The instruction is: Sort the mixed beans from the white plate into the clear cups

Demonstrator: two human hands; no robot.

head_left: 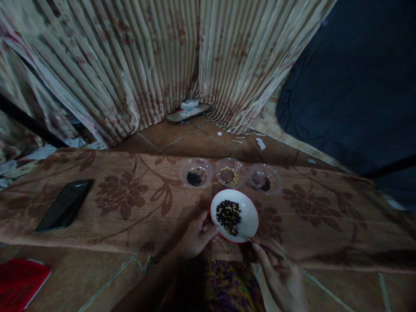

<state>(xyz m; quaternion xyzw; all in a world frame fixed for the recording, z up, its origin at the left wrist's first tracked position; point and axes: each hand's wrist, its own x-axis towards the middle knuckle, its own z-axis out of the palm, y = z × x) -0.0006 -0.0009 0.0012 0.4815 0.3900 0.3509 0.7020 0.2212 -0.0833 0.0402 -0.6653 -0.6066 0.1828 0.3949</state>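
Note:
A white bowl (249, 214) with a red rim sits on the cloth-covered bench, holding a mix of black and pale yellow beans (229, 214) toward its left side. My left hand (196, 236) is closed at the bowl's left edge, thumb on the rim. In my right hand (279, 271) is a slim metal utensil (245, 237), its tip down among the beans; whether it is a spoon or a fork I cannot tell. Behind the bowl stand three clear plastic cups: one with black beans (194, 178), one with yellow beans (232, 177), one with dark reddish beans (265, 185).
A black phone (65, 206) lies on the brown flowered cloth (130, 225) at left. A skateboard (188, 112) rests on the tiled floor by striped curtains (162, 65). White scraps (260, 144) lie nearby. A red item (24, 284) is at lower left, dark fabric (351, 86) at right.

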